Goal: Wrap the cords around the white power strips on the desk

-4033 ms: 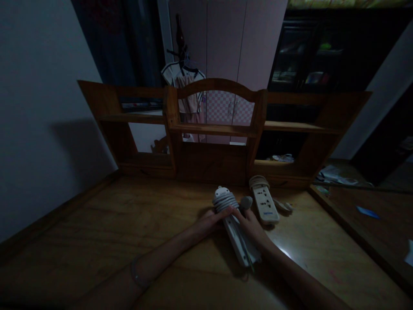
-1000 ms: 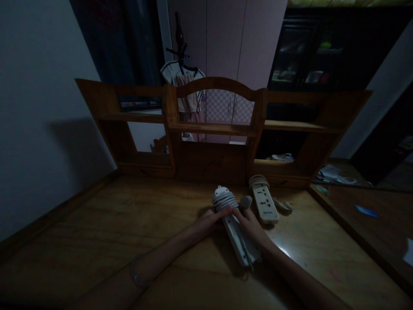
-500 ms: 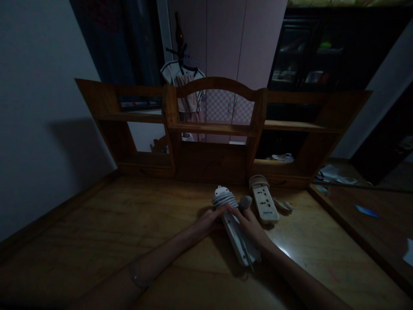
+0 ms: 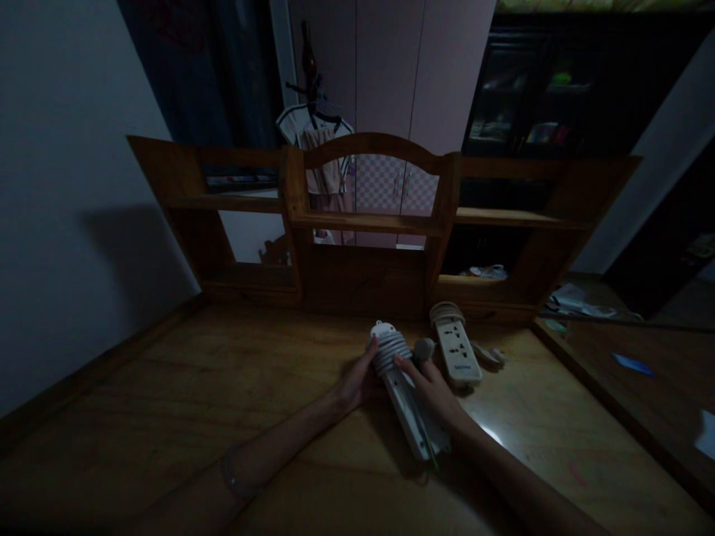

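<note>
A white power strip (image 4: 407, 417) lies tilted across the desk between my hands, its socket face out of sight. Its grey cord (image 4: 392, 353) is wound in several turns round the far end. My left hand (image 4: 360, 378) grips that end from the left, thumb up along the coil. From the right, my right hand (image 4: 431, 388) closes on the strip with its thumb on the wound cord. The cord's plug (image 4: 424, 348) sticks out just beyond my right fingers. A thin greenish strand (image 4: 433, 450) hangs by the near end.
A second power strip (image 4: 459, 353), sockets up, lies right of my hands with its cord coiled at the far end and its plug (image 4: 490, 356) beside it. A wooden shelf unit (image 4: 366, 221) stands along the desk's back. A wall (image 4: 72, 223) borders the left.
My left thumb has moved from the near side of the coil up to its far left edge. My right hand and the power strip stay nearly in place.
</note>
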The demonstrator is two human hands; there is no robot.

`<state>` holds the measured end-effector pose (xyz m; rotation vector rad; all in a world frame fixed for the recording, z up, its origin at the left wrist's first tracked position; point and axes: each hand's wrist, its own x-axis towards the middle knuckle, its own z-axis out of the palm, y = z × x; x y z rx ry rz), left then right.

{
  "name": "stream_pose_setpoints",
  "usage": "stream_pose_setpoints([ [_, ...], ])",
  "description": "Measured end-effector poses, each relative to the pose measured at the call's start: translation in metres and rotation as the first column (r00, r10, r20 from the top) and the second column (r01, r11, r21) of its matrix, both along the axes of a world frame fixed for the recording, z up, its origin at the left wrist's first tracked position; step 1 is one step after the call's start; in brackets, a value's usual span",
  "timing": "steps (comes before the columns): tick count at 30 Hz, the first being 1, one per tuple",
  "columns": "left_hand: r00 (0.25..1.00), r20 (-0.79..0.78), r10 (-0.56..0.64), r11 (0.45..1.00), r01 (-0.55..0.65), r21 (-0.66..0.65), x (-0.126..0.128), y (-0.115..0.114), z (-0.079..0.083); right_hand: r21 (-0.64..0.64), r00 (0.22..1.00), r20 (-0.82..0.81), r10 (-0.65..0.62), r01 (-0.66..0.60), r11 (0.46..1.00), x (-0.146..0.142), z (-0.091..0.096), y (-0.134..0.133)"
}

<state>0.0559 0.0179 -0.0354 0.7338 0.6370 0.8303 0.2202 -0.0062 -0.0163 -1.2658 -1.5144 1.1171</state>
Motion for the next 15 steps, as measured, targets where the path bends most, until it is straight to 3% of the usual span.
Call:
stream_pose_setpoints([
  [8,1.0,0.017,0.008,1.0,-0.008,-0.025,0.0001,-0.0021,0.009,0.029,1.0,0.009,-0.001,0.001,1.0,-0.0001,0.0001,-0.0007],
  [15,0.999,0.043,-0.002,0.999,0.004,-0.035,-0.0009,0.0004,0.0024,0.02,1.0,0.025,-0.012,0.012,1.0,0.0008,-0.0031,0.0008],
])
